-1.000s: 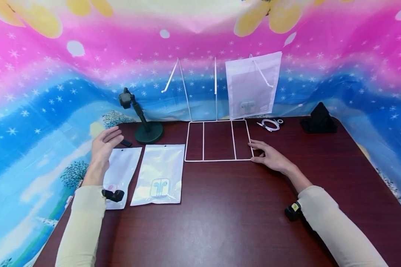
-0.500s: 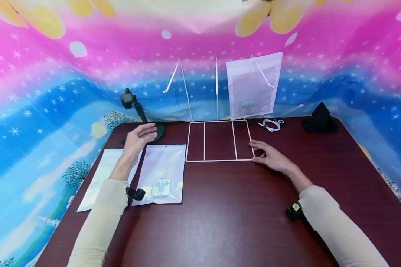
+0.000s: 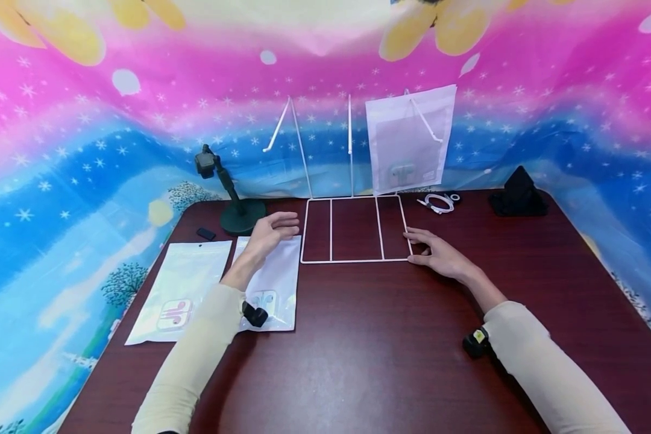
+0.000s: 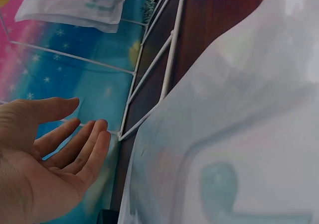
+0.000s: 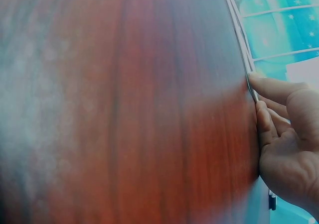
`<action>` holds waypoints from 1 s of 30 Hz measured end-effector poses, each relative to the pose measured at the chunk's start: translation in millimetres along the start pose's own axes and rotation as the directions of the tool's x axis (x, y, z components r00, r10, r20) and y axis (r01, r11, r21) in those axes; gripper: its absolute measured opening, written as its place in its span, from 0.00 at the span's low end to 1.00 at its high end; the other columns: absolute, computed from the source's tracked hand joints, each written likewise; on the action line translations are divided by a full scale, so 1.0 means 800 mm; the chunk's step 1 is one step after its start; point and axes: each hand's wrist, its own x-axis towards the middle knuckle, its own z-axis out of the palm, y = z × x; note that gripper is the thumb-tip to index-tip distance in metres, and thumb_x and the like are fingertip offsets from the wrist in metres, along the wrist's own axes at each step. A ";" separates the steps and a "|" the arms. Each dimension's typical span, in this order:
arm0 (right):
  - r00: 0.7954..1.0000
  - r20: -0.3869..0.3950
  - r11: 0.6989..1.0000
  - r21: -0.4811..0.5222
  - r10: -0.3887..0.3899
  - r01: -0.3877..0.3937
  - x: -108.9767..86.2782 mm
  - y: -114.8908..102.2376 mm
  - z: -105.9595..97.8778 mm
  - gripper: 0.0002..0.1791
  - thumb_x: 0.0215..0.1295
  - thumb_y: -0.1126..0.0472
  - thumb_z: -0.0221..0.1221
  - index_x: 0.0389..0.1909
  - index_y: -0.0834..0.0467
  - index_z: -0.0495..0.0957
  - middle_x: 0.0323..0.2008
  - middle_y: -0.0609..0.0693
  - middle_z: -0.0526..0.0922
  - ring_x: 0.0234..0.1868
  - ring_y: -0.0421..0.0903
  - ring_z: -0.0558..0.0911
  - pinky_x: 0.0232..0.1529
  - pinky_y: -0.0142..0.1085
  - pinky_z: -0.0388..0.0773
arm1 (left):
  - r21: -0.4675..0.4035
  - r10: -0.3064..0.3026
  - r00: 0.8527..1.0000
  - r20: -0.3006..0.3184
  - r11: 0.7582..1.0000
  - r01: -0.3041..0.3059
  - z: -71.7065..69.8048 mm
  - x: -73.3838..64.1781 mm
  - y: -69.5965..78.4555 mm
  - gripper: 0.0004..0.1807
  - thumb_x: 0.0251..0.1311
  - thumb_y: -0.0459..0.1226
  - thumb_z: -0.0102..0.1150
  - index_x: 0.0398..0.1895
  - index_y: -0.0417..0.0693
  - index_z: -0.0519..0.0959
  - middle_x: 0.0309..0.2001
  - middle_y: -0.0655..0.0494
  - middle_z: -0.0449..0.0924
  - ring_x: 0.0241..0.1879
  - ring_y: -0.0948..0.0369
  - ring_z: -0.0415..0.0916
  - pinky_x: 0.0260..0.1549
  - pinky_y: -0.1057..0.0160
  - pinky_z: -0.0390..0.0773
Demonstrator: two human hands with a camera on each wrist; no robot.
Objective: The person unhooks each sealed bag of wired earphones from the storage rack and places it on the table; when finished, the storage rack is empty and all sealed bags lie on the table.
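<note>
My left hand is over the upper part of the middle white zip pouch, which bears an earphone print. In the left wrist view its fingers are loosely extended with nothing between them. Another white pouch with a pink earphone print lies flat to the left. My right hand holds the right side of the white wire display rack at its front corner. The right wrist view shows thumb and fingers on the wire. A third pouch hangs from the rack's right hook.
Two bare hooks stand at the rack's left and middle. A dark camera stand is behind the pouches, beside a small black object. A coiled white cable and a black holder lie at the back right.
My left hand has moved right from above the left pouch to above the middle one, uncovering the left pouch's print. The right hand stays on the rack.
</note>
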 end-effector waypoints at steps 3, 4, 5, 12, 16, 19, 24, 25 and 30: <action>1.000 0.001 1.000 -0.005 0.002 -0.002 0.001 0.000 0.000 0.34 0.74 0.63 0.63 0.77 0.66 0.63 0.77 0.64 0.60 0.70 0.61 0.70 0.63 0.55 0.72 | 0.004 0.000 1.000 0.010 1.000 0.000 0.009 0.005 -0.004 0.26 0.71 0.31 0.62 0.71 0.38 0.73 0.65 0.40 0.79 0.63 0.48 0.78 0.61 0.52 0.78; 1.000 0.001 1.000 -0.006 0.003 -0.003 0.001 0.000 0.000 0.34 0.74 0.63 0.63 0.77 0.66 0.63 0.77 0.64 0.60 0.69 0.61 0.71 0.63 0.55 0.72 | 0.008 -0.002 1.000 0.010 1.000 0.002 0.011 0.006 -0.006 0.26 0.71 0.31 0.62 0.71 0.38 0.73 0.64 0.40 0.79 0.62 0.47 0.79 0.60 0.52 0.79; 1.000 0.001 1.000 -0.008 0.003 -0.003 0.001 0.001 -0.001 0.34 0.74 0.63 0.62 0.77 0.66 0.63 0.77 0.64 0.60 0.69 0.61 0.71 0.63 0.55 0.72 | 0.018 -0.005 1.000 0.010 1.000 0.005 0.013 0.007 -0.007 0.26 0.71 0.31 0.62 0.70 0.38 0.73 0.64 0.40 0.79 0.62 0.47 0.79 0.59 0.52 0.79; 1.000 -0.001 1.000 -0.013 0.003 -0.003 0.002 0.001 0.000 0.34 0.74 0.64 0.62 0.77 0.66 0.63 0.78 0.64 0.60 0.68 0.61 0.71 0.63 0.55 0.72 | 0.134 -0.040 0.999 0.027 0.990 0.036 0.023 0.012 -0.021 0.30 0.70 0.33 0.65 0.73 0.38 0.70 0.66 0.39 0.76 0.59 0.46 0.80 0.55 0.54 0.81; 1.000 -0.002 1.000 -0.011 -0.002 0.002 0.000 0.000 0.000 0.34 0.74 0.64 0.62 0.77 0.67 0.63 0.78 0.64 0.59 0.69 0.61 0.71 0.63 0.55 0.72 | 0.214 -0.049 0.998 0.038 0.976 0.039 0.024 0.013 -0.026 0.32 0.69 0.34 0.66 0.74 0.41 0.69 0.69 0.42 0.74 0.61 0.47 0.79 0.56 0.53 0.79; 1.000 -0.002 1.000 -0.003 -0.002 0.002 -0.001 -0.003 0.000 0.34 0.74 0.64 0.62 0.77 0.67 0.63 0.77 0.64 0.60 0.69 0.62 0.71 0.63 0.56 0.72 | 0.255 -0.058 0.998 0.036 0.966 0.047 0.024 0.012 -0.028 0.31 0.68 0.35 0.67 0.74 0.44 0.71 0.66 0.43 0.77 0.59 0.48 0.79 0.58 0.52 0.77; 1.000 0.000 1.000 0.003 0.003 -0.003 -0.002 -0.005 0.000 0.34 0.75 0.65 0.61 0.77 0.66 0.62 0.77 0.64 0.60 0.69 0.62 0.71 0.63 0.56 0.71 | 0.299 -0.053 0.998 0.017 0.953 0.045 0.027 0.010 -0.031 0.31 0.66 0.33 0.69 0.72 0.45 0.73 0.50 0.43 0.82 0.49 0.51 0.78 0.57 0.54 0.74; 1.000 0.000 1.000 0.002 0.002 -0.002 -0.002 -0.005 0.000 0.34 0.75 0.65 0.61 0.77 0.66 0.62 0.77 0.64 0.59 0.68 0.62 0.71 0.63 0.56 0.71 | 0.307 -0.045 0.999 0.014 0.951 0.038 0.027 0.010 -0.032 0.31 0.65 0.33 0.69 0.71 0.45 0.74 0.48 0.44 0.82 0.48 0.51 0.77 0.56 0.54 0.73; 1.000 -0.001 1.000 0.004 -0.008 0.008 -0.003 -0.007 0.000 0.34 0.74 0.65 0.62 0.77 0.67 0.63 0.78 0.64 0.58 0.70 0.62 0.70 0.63 0.56 0.72 | 0.335 -0.010 1.000 -0.002 0.942 0.010 0.029 0.011 -0.037 0.31 0.62 0.31 0.71 0.69 0.45 0.76 0.46 0.46 0.81 0.46 0.53 0.77 0.51 0.56 0.74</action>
